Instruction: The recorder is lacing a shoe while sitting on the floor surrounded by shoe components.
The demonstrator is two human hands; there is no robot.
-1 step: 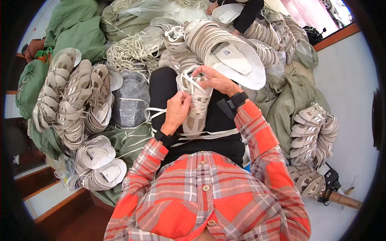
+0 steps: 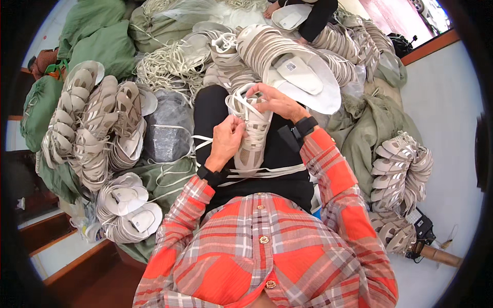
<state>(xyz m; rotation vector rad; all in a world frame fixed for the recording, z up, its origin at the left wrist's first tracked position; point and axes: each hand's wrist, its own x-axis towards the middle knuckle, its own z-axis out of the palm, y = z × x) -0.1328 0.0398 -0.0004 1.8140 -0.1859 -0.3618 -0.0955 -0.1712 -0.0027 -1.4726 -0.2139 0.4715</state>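
Observation:
A beige and white shoe upper (image 2: pixel 250 154) rests on my lap between my black-trousered thighs, its rounded toe pointing toward me. Pale laces (image 2: pixel 254 126) criss-cross its front. My left hand (image 2: pixel 227 141) is closed at the upper's left edge, thumb and forefinger pinched on a shoelace; the tips partly hide it. Around the collar end, my right hand (image 2: pixel 280 104) curls its forefinger and thumb on a white shoelace loop, the other fingers bent. Loose lace strands (image 2: pixel 203 138) trail left of my left hand, and more cross my lap below the toe.
Nested stacks of shoe uppers lie left (image 2: pixel 95 128), ahead (image 2: pixel 264 49) and right (image 2: pixel 395 167). A heap of laces (image 2: pixel 169 66) sits ahead, near a plastic-wrapped grey bundle (image 2: pixel 168 128). Green sacks (image 2: pixel 102 46) surround the pile. Another person's dark-clothed limb (image 2: pixel 318 20) shows at the far side.
The loose lace beside my left hand has shifted slightly. Both hands and the shoe upper stay almost where they were.

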